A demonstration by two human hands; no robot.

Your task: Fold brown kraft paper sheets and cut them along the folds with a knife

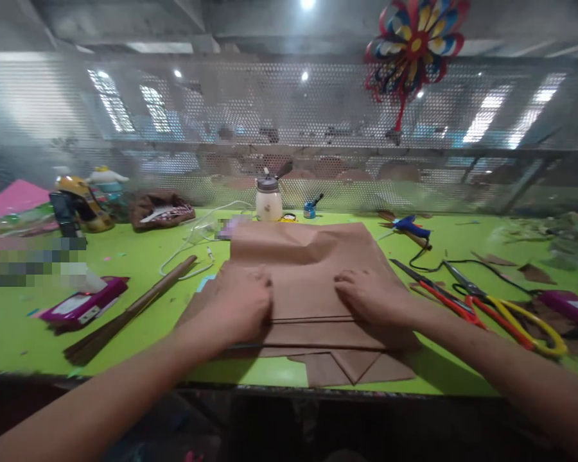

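A stack of large brown paper sheets point(308, 256) lies in front of me, with a raised ripple across its far part. Dark folded edges run along its near side. On the left part of the top sheet is my left hand point(248, 298), fingers curled in and closed against the paper. Opposite it, my right hand point(368, 295) has bent fingers drawn together on the same sheet. Both thumbs are mostly hidden. Below the stack, a smaller piece of brown paper point(359, 369) with a pointed fold reaches toward the table edge.
Right of the paper lie red-handled scissors point(443, 298), yellow-and-red-handled scissors point(510, 317) and a blue glue gun point(411, 228). A rolled brown paper strip point(139, 308) and a magenta box point(87, 305) lie left. A lidded jar point(268, 199) stands behind; a pinwheel point(417, 45) hangs above.
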